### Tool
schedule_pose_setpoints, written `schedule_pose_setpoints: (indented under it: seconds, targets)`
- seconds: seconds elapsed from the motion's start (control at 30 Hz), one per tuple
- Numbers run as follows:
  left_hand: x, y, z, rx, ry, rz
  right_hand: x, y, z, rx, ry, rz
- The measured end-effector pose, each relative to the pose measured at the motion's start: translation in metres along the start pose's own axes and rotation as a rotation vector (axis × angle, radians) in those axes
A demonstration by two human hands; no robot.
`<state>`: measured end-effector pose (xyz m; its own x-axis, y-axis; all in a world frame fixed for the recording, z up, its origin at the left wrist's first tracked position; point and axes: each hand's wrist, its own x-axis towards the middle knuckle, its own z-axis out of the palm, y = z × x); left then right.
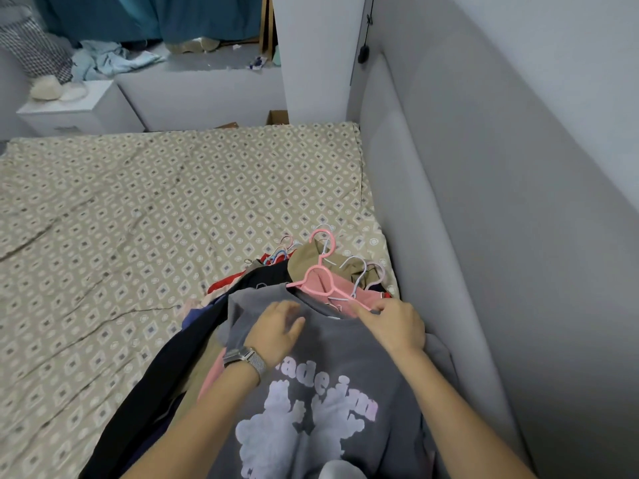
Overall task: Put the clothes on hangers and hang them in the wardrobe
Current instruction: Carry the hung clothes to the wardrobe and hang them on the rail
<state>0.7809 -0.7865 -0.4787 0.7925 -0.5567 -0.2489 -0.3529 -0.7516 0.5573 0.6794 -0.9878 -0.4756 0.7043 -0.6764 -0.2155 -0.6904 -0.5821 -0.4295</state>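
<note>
Grey printed shirt (332, 392) lies on top of the clothes pile on the bed (138, 219). Left hand (276, 331) rests on it with relaxed fingers. Right hand (397, 326) pinches the pink hanger (323, 276) at the collar.

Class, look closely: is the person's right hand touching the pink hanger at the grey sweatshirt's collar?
Touching. In the head view, the right hand pinches the lower arm of the pink hanger at the collar of the grey sweatshirt, with no gap visible.

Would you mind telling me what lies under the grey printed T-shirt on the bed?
Under the grey printed T-shirt a pile of clothes shows at its edges: a black garment, pink fabric and a tan garment. Whatever lies beneath its middle is covered.
</note>
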Motion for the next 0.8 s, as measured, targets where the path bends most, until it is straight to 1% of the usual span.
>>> schedule_pose_setpoints:
  seconds: [0.13,0.2,0.23,0.3,0.37,0.4,0.47,0.57,0.63,0.73,0.8]
  targets:
    - [-0.006,-0.001,-0.035,-0.091,0.275,0.012,-0.025,-0.015,-0.015,0.047,0.028,-0.074]
    - [-0.017,-0.011,-0.052,-0.059,0.381,0.012,-0.043,-0.020,-0.023,0.080,0.043,-0.103]
    - [-0.024,-0.019,-0.059,-0.023,0.405,0.026,-0.053,-0.023,-0.027,0.092,0.051,-0.116]
    - [-0.039,-0.031,-0.074,0.061,0.384,0.040,-0.073,-0.028,-0.033,0.116,0.076,-0.152]
    - [-0.056,-0.034,-0.091,0.041,0.280,0.002,-0.093,-0.033,-0.038,0.148,0.105,-0.189]
    - [-0.064,-0.034,-0.098,0.032,0.224,0.019,-0.103,-0.036,-0.040,0.161,0.121,-0.198]
    - [-0.081,-0.037,-0.111,0.016,0.169,0.120,-0.122,-0.040,-0.043,0.181,0.155,-0.203]
    - [-0.106,-0.046,-0.127,-0.074,0.134,0.212,-0.149,-0.045,-0.045,0.231,0.184,-0.215]
    - [-0.120,-0.052,-0.129,-0.123,0.167,0.226,-0.167,-0.049,-0.046,0.253,0.192,-0.202]
    - [-0.142,-0.053,-0.129,-0.122,0.257,0.203,-0.192,-0.058,-0.052,0.301,0.193,-0.154]
    - [-0.152,-0.056,-0.133,-0.132,0.284,0.196,-0.208,-0.064,-0.059,0.322,0.182,-0.139]
